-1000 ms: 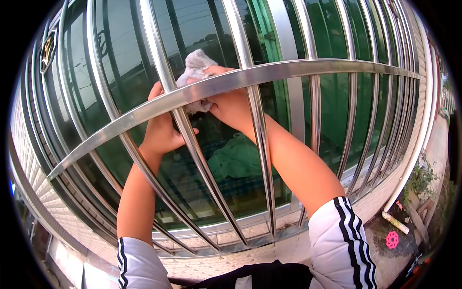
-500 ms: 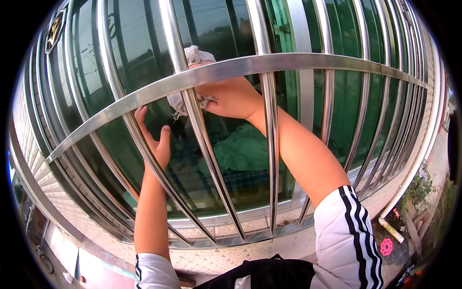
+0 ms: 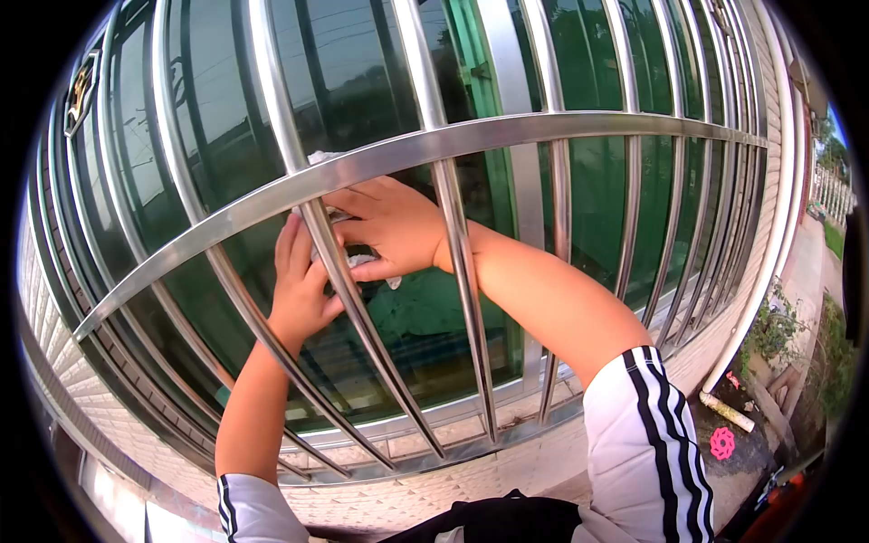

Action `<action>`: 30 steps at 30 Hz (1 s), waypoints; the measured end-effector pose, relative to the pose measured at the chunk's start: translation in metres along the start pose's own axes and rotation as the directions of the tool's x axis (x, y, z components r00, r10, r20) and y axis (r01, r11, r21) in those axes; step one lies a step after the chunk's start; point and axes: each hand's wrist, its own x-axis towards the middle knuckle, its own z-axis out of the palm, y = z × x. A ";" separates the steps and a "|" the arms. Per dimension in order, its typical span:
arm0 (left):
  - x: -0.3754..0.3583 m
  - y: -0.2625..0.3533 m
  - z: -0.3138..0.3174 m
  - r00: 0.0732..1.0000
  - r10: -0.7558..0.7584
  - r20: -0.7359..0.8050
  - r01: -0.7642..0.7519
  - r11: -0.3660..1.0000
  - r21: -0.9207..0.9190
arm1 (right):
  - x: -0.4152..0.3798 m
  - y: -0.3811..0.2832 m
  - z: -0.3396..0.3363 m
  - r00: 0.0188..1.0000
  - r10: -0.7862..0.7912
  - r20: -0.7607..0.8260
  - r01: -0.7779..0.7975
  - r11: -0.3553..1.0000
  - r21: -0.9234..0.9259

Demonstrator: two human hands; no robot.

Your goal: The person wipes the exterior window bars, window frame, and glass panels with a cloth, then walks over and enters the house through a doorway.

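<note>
My right hand (image 3: 398, 226) reaches through the metal bars and grips a whitish, ragged cloth (image 3: 394, 281). Only bits of the cloth show around its fingers, and the crossbar hides part of it. Close by on the left is my left hand (image 3: 303, 290), also behind the bars, its fingers stretched upward and its thumb apart. Its fingertips are right beside the cloth; whether they touch it is hidden by a bar. Behind both hands is the dark green window glass (image 3: 262, 262).
Shiny upright bars (image 3: 380, 362) and a curved flat crossbar (image 3: 507, 133) stand between my body and the window. A silver window frame (image 3: 528, 208) runs down the right side. Below is a tiled ledge (image 3: 534, 462). A white pipe (image 3: 747, 335) and a pink flower-shaped object (image 3: 721, 443) are at right.
My right hand has come down with the cloth, its back now facing me. My left hand has moved close to it from the left. The view has shifted slightly to the right.
</note>
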 end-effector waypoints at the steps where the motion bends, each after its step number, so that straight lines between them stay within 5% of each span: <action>1: -0.001 -0.009 0.007 0.995 0.064 -0.080 -0.066 0.998 -0.024 | -0.002 0.002 -0.001 1.000 -0.011 -0.004 0.010 1.000 -0.016; 2: 0.012 -0.008 0.006 0.982 0.100 -0.162 -0.092 0.994 0.052 | -0.003 0.003 0.002 0.999 -0.007 -0.034 0.007 1.000 -0.004; 3: 0.022 -0.006 0.017 0.970 -0.140 -0.197 0.064 0.935 -0.350 | -0.005 0.002 -0.002 0.999 -0.040 -0.029 0.039 0.998 -0.048; 4: 0.025 -0.009 0.030 0.922 -0.385 -0.040 0.236 0.642 -0.730 | -0.007 0.002 -0.003 0.994 -0.073 -0.082 0.066 0.994 -0.084; 5: 0.026 -0.011 0.041 0.794 -0.596 0.121 0.280 0.181 -0.943 | -0.010 0.005 0.003 0.994 -0.078 -0.072 0.070 0.992 -0.105; 6: 0.013 -0.029 0.050 0.893 -0.429 -0.136 0.225 0.687 -0.691 | -0.011 0.007 0.003 0.994 -0.097 -0.052 0.087 0.982 -0.170; 7: 0.003 -0.041 0.056 0.948 -0.130 -0.290 0.071 0.976 -0.208 | -0.017 0.002 0.005 0.998 -0.058 -0.025 0.051 0.975 -0.218; 9: -0.003 -0.033 0.072 0.793 -0.590 -0.155 0.238 0.533 -0.812 | -0.029 -0.013 -0.005 1.000 0.020 0.000 -0.019 0.977 -0.212; 11: -0.018 -0.040 0.074 0.730 -0.683 0.012 0.214 0.212 -0.953 | -0.042 -0.018 -0.008 0.996 0.052 -0.072 -0.072 0.949 -0.306; 13: -0.026 -0.044 0.060 0.920 -0.353 -0.169 0.244 0.855 -0.457 | -0.051 -0.025 -0.012 0.986 0.080 -0.144 -0.132 0.909 -0.396; 15: -0.031 -0.026 0.042 0.964 -0.168 -0.205 0.169 0.985 -0.013 | -0.056 -0.036 -0.012 0.873 0.398 -0.281 -0.439 0.893 -0.100; 17: -0.056 -0.026 0.039 0.951 -0.283 -0.124 0.257 0.947 -0.193 | -0.085 -0.042 0.005 0.720 0.640 -0.269 -0.625 0.766 0.150; 19: -0.104 -0.023 0.051 0.923 -0.364 -0.124 0.318 0.904 -0.286 | -0.106 -0.057 0.006 0.680 0.602 -0.419 -0.625 0.774 0.100; 24: -0.197 0.074 0.042 0.941 -0.318 0.116 0.339 0.890 -0.307 | -0.145 -0.096 0.002 0.702 0.642 -0.310 -0.639 0.759 0.126; 25: -0.213 0.093 0.040 0.907 -0.379 0.184 0.419 0.859 -0.293 | -0.144 -0.102 -0.002 0.628 0.755 -0.190 -0.704 0.655 0.274; 26: -0.249 0.101 0.048 0.888 -0.399 0.229 0.453 0.845 -0.284 | -0.142 -0.111 0.002 0.494 0.836 -0.239 -0.754 0.549 0.360; 27: -0.264 0.115 0.043 0.820 -0.457 0.343 0.544 0.810 -0.221 | -0.137 -0.118 0.012 0.216 0.966 -0.143 -0.690 0.255 0.678; 30: -0.290 0.140 0.034 0.622 -0.582 0.523 0.714 0.697 -0.073 | -0.153 -0.135 0.025 -0.064 0.997 0.042 -0.410 -0.064 0.910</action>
